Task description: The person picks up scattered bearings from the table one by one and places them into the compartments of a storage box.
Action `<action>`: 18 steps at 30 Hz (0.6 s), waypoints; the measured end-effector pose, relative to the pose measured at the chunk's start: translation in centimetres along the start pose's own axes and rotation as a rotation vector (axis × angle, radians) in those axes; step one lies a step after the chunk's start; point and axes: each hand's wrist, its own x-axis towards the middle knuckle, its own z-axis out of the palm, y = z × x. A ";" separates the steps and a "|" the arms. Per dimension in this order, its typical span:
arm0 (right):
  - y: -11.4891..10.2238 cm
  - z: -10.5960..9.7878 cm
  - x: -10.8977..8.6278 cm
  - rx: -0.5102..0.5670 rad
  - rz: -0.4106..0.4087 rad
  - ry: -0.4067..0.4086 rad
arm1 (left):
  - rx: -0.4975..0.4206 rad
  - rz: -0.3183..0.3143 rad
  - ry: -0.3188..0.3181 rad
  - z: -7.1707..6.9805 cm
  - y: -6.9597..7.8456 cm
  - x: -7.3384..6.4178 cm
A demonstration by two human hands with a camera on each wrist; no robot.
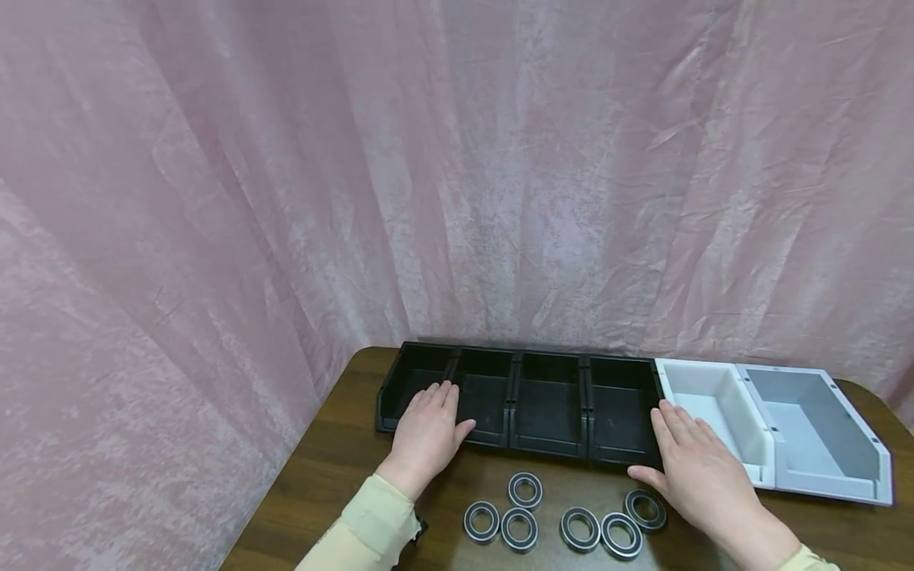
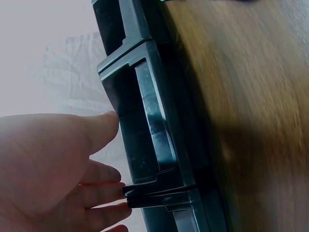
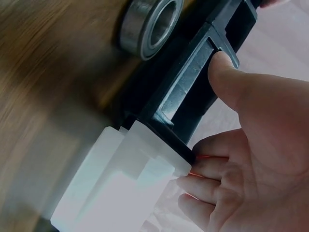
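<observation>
As I monitor the head view, four black bins (image 1: 550, 454), a white bin (image 1: 714, 408) and a grey bin (image 1: 814, 428) form one row along the far edge of the surface (image 1: 321, 476), before a pink curtain (image 1: 500, 198). Left hand (image 1: 427, 428): fingers straight, thumb spread, over the divider between the first two black bins. Right hand (image 1: 703, 468): likewise extended, at the joint where black meets white. Neither holds anything. Six bearings (image 1: 519, 514) lie in two groups of three, spaced from the bins' front edge; a gap separates the groups. The rightmost bearing lies just beside the right hand.

Left wrist view: I observe fingertips at a divider's end and the thumb at a rim; I cannot confirm firm contact. Wood extends past the front lip.

Right wrist view: the thumb overlaps a black rim, the relaxed fingers lie behind the joint, and one bearing sits near the front edge.
</observation>
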 end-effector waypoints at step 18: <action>-2.5 -0.1 1.3 0.026 -0.006 -0.016 | -0.031 -0.032 0.001 -0.3 -2.2 -1.0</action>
